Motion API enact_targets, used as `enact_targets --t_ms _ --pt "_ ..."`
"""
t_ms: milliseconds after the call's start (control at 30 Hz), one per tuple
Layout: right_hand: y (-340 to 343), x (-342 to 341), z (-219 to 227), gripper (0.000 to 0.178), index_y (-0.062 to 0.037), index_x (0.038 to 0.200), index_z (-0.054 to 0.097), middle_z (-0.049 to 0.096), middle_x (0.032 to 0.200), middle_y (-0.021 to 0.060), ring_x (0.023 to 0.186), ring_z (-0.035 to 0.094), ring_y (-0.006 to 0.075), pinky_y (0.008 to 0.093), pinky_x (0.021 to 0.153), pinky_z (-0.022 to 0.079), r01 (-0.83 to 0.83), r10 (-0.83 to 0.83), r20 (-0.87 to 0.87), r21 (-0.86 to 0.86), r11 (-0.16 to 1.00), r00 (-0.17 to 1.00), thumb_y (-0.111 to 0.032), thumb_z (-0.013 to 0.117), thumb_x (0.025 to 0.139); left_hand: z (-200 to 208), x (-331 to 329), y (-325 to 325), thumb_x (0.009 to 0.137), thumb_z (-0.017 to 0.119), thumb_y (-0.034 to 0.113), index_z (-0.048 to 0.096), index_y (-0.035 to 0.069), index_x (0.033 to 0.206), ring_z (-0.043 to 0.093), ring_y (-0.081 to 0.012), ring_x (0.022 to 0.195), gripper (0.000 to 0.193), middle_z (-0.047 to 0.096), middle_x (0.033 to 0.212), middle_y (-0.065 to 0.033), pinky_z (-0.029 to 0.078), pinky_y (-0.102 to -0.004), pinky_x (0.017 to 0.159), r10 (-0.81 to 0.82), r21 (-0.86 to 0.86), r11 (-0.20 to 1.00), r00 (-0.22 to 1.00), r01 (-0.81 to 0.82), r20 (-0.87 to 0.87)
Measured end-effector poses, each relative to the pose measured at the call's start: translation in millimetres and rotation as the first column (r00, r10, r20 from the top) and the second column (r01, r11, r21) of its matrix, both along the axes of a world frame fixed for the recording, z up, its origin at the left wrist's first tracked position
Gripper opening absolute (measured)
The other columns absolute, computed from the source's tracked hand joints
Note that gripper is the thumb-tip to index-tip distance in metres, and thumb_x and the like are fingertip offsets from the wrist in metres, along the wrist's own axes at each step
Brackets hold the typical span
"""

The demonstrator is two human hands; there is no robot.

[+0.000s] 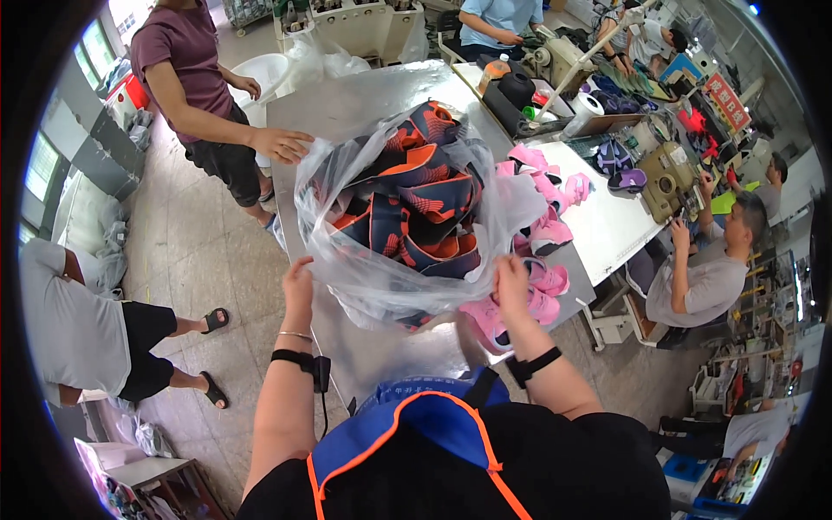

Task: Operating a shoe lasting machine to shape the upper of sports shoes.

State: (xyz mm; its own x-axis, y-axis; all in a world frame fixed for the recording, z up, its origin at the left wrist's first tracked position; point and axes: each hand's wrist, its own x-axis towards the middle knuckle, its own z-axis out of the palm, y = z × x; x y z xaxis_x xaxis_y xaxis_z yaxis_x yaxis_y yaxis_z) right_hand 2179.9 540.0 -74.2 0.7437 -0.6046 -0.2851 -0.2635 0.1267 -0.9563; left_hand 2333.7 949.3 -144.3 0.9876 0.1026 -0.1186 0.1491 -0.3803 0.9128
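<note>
A clear plastic bag (390, 299) stands wide-mouthed on the metal table. Inside it are several navy and orange shoe uppers (420, 195), piled loosely. At the bag's near left edge, my left hand (298, 279) is closed, its fingers pinching the plastic rim. My right hand (511, 284) grips the rim at the near right. Just right of that hand lie pink shoe uppers (539, 303), with more of them (548, 230) beyond along the table's right side. Another person's hand (282, 145) reaches to the bag's far left edge.
The metal table (347, 108) bears the bag. To its right, a white worktop (611, 212) adjoins sewing machines (667, 178) with seated workers. A person in a maroon shirt (186, 65) stands at the far left, beside a white bin (262, 74). Another person (78, 321) stands left.
</note>
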Motion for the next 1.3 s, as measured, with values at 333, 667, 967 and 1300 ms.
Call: enact_targets --t_ms 333,667,967,1300 --pt "-42.8 194.1 110.0 0.025 -0.0054 0.098 0.063 0.064 0.097 0.0117 0.099 0.059 0.0336 0.0419 0.086 0.047 -0.028 0.703 0.07 -0.992 0.127 0.708 -0.026 0.067 0.084 190.5 26.1 -249.5 0.079 0.066 0.011 0.061 0.003 0.1 0.064 -0.032 0.09 0.023 0.063 0.105 -0.0155 0.051 -0.0405 0.078 -0.454 0.322 0.891 0.638 0.32 0.622" --pt "-142.9 126.9 27.3 0.039 -0.0027 0.116 0.059 0.065 0.11 0.0092 0.099 0.064 0.0239 0.0361 0.08 0.052 -0.306 0.354 0.007 -0.489 0.817 0.935 -0.035 0.041 0.102 131.3 16.1 -195.5 0.084 0.07 0.024 0.066 -0.003 0.085 0.065 -0.0177 0.073 0.027 0.067 0.076 -0.0088 0.05 -0.0287 0.07 -0.314 -0.006 0.947 0.925 0.32 -0.212" --pt "-92.4 68.5 124.5 0.041 0.0036 0.13 0.047 0.057 0.124 0.0132 0.109 0.06 0.0214 0.037 0.093 0.05 -0.214 0.147 0.476 0.089 0.973 0.867 -0.027 0.036 0.105 271.5 -84.9 -176.4 0.093 0.056 0.005 0.053 0.002 0.111 0.058 -0.0147 0.101 0.019 0.061 0.113 -0.0078 0.044 -0.0297 0.092 -0.234 -0.657 0.621 0.901 0.428 0.366" --pt "64.8 14.8 162.2 0.037 0.0 0.118 0.057 0.064 0.093 0.0102 0.069 0.06 0.0172 0.0266 0.062 0.05 -0.391 -0.081 0.464 0.818 0.421 0.882 -0.028 0.039 0.103 203.0 -88.5 -119.3 0.079 0.05 -0.003 0.047 -0.002 0.128 0.053 -0.0285 0.121 0.049 0.055 0.13 -0.0157 0.038 -0.0447 0.107 -0.349 -0.928 0.293 0.929 0.231 0.121"
